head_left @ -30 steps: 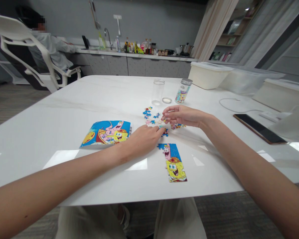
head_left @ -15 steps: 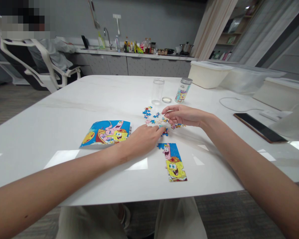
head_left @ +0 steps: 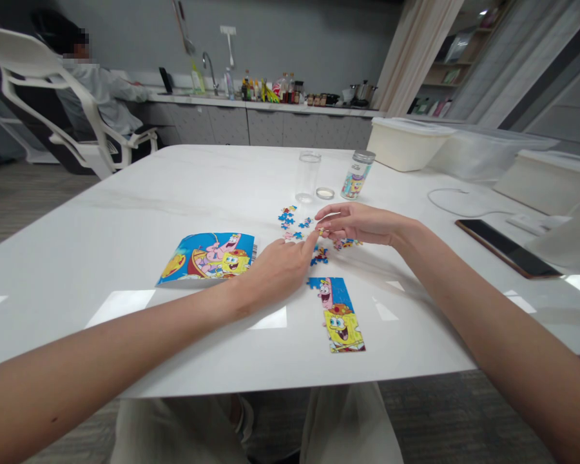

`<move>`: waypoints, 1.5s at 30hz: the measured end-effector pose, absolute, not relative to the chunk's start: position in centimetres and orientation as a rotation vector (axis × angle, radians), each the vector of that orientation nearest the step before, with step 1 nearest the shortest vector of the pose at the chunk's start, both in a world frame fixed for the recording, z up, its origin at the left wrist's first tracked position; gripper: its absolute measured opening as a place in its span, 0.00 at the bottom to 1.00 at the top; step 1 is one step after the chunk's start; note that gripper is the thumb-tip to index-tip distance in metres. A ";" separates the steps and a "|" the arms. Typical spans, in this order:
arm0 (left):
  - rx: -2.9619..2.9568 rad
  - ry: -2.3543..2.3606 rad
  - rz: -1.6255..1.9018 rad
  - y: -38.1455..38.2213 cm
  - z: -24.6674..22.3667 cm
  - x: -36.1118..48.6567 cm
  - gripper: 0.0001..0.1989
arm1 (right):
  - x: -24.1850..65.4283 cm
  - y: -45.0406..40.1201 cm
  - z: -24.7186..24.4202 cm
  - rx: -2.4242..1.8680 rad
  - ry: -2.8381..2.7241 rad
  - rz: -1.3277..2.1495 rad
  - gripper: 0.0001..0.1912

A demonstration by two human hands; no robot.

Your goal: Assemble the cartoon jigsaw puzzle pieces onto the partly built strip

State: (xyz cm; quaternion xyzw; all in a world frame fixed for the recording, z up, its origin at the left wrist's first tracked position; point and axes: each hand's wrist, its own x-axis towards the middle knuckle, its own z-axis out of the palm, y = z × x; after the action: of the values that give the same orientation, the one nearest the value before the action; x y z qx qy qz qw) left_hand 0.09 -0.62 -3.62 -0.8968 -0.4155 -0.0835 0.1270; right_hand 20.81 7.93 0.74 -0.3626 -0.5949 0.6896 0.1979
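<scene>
head view: see left hand [head_left: 283,266] and right hand [head_left: 365,223], fingertips together at small jigsaw piece [head_left: 321,232]; cannot tell either grip's closure. note partly assembled spongebob puzzle [head_left: 342,320] flat on bench [head_left: 212,187].

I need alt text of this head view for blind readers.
Left hand and right hand are close together over loose jigsaw pieces on a white table, beyond a partly assembled SpongeBob puzzle. A picture sheet lies at left; a clear jar and a labelled jar stand behind.

two hands [head_left: 286,265] [head_left: 362,223], one part-joined puzzle [head_left: 340,316], two jars [head_left: 308,177] [head_left: 357,176]
</scene>
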 end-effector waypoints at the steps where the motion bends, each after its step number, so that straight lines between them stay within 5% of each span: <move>1: -2.608 -1.209 -0.246 -0.6 -3.6 0.1 0.29 | 20.9 8.0 0.7 -1.004 -1.672 1.925 0.14; 45: -2.622 -1.174 -0.201 -0.6 -3.3 0.2 0.35 | 20.8 7.7 1.0 -0.992 -1.692 1.897 0.15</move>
State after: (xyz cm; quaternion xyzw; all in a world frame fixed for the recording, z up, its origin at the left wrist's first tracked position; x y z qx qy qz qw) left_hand 0.17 -0.63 -3.34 -0.9027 -0.4043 -0.0692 0.1302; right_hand 20.76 7.73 1.03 -0.3557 -0.6068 0.6806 0.2051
